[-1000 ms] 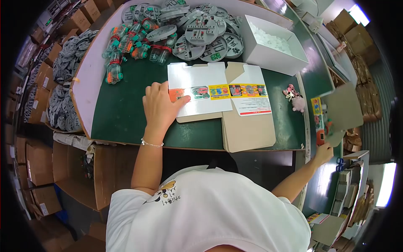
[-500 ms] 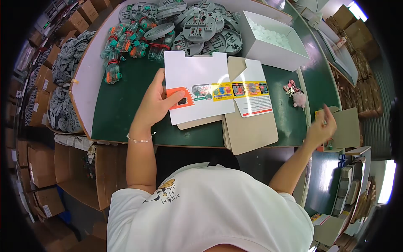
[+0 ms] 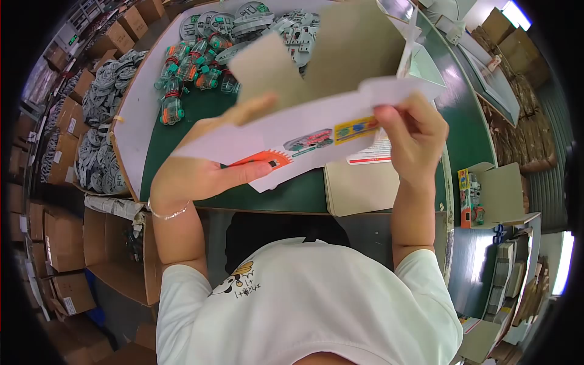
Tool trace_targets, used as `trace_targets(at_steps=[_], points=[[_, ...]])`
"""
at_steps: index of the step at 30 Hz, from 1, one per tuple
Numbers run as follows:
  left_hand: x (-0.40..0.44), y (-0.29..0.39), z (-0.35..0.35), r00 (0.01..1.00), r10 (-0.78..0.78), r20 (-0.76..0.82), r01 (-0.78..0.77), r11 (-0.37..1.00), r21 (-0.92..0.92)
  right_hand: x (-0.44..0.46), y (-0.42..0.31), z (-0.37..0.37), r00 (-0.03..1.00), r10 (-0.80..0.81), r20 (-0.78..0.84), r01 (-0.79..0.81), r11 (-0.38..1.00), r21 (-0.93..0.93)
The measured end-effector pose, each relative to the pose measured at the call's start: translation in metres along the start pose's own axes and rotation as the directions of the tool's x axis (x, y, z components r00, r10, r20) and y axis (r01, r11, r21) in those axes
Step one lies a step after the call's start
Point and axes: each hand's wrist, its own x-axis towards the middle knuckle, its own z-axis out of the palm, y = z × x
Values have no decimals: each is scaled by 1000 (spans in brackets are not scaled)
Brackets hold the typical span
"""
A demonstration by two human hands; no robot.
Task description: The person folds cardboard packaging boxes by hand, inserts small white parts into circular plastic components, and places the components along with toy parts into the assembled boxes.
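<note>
My left hand [image 3: 204,173] grips the left end of a printed cardboard box [image 3: 310,149], thumb on its orange print. At the other end my right hand [image 3: 420,140] pinches the edge near the yellow print. The box is raised and tilted above the table, partly unfolded, with its bare brown cardboard side facing away and blurred by motion. Below it lies a stack of flat cardboard boxes [image 3: 362,191] at the table's front edge, partly covered by the raised one.
Clear-bodied toys with orange and green parts [image 3: 172,109] lie at the back left, beside piled grey round pieces [image 3: 252,21]. A white box [image 3: 426,66] is mostly hidden. On the right stands an open printed box [image 3: 468,198] near blue-handled scissors [image 3: 499,233]. Cartons [image 3: 115,255] stand lower left.
My right hand has come in from the right side and taken hold of the box. The box has been lifted off the stack, tilted and partly unfolded; my left hand keeps its grip.
</note>
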Motion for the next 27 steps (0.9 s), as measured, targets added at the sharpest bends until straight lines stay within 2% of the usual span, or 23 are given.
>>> trace_targets(at_steps=[1, 2, 4, 5, 7, 8, 9, 11, 12, 13, 15, 16, 19, 20, 21, 23, 24, 25, 27], points=[[2, -1, 1, 1000, 1, -1, -1, 1000, 2, -4, -2, -4, 998, -62, -33, 61, 998, -32], [4, -5, 3, 985, 107, -134, -81, 980, 181, -8, -4, -9, 990, -125, -65, 120, 990, -67], [8, -14, 11, 872, 367, -324, -152, 832, 534, -14, -1, -10, 977, -192, -96, 182, 978, -106], [11, -19, 21, 870, 372, -324, -155, 830, 536, -21, 9, -8, 957, -239, -163, 219, 967, -130], [18, -29, 51, 717, 277, -639, -169, 959, 225, -34, 29, -4, 897, -332, -291, 288, 940, -185], [21, -32, 65, 624, 180, -761, -210, 976, 60, -38, 35, 0, 896, -336, -291, 290, 938, -188], [24, -31, 76, 623, 185, -760, -215, 975, 61, -43, 39, 8, 907, -243, -344, 264, 964, 16], [28, -26, 98, 570, 90, -816, -262, 962, -77, -50, 40, 20, 922, -36, -386, 209, 885, 416], [29, -27, 104, 547, 38, -836, -286, 947, -144, -51, 39, 21, 920, -39, -390, 212, 886, 412], [30, -30, 105, 548, 43, -835, -292, 946, -143, -52, 36, 22, 925, 49, -377, 139, 879, 456], [30, -34, 108, 531, 183, -827, -134, 982, 131, -56, 31, 23, 915, 228, -334, -12, 841, 541], [28, -35, 109, 533, 249, -809, -48, 963, 265, -58, 31, 24, 913, 230, -336, -13, 841, 541], [19, -34, 111, 566, 235, -790, -35, 964, 262, -64, 30, 27, 839, 462, -287, -278, 818, 503], [15, -33, 112, 581, 228, -782, -27, 965, 261, -66, 29, 27, 838, 464, -286, -280, 817, 504], [12, -31, 113, 582, 226, -781, -25, 965, 261, -69, 26, 26, 885, 349, -309, -185, 871, 455], [5, -24, 114, 488, 332, -807, -132, 942, 308, -72, 20, 24, 936, 107, -335, 17, 938, 347], [3, -21, 115, 436, 377, -817, -182, 926, 331, -72, 17, 24, 936, 114, -334, 10, 938, 347], [4, -19, 114, 439, 373, -817, -181, 928, 326, -71, 14, 26, 924, 200, -326, -71, 927, 369], [11, -16, 109, 541, 332, -773, -72, 934, 350, -67, 11, 28, 883, 354, -308, -214, 888, 408]])
